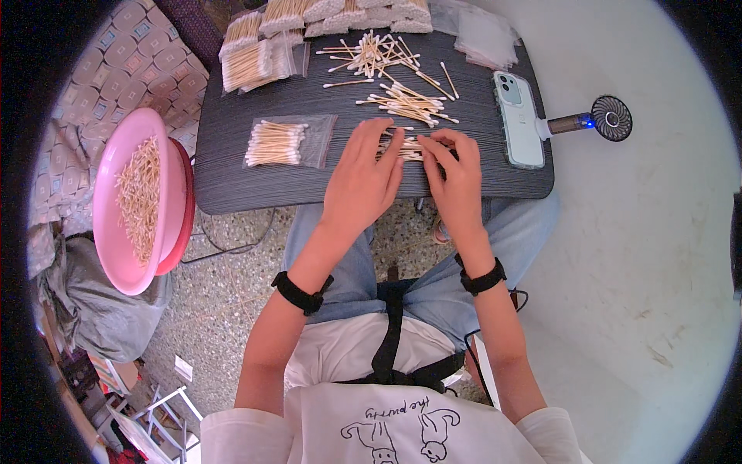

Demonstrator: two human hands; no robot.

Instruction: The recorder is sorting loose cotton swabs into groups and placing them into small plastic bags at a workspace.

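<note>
A small bunch of cotton swabs (405,149) lies on the dark table between my hands, its sticks running roughly sideways. Bent fingers of my left hand (365,166) press on the bunch's left end and partly cover it. At the other end, my right hand (456,174) touches the swabs with curled fingertips. Just beyond them is a loose row of swabs (410,104), and farther back a scattered heap (375,54). Left of my hands, a clear plastic bag (319,139) lies flat with a neat stack of swabs (275,144) on or in it.
Filled swab bags (255,66) are piled along the table's back left. Clear bags (487,39) lie at the back right. A phone (522,124) and a small fan (610,117) are at the right edge. A pink basin (104,193) of swabs stands left of the table.
</note>
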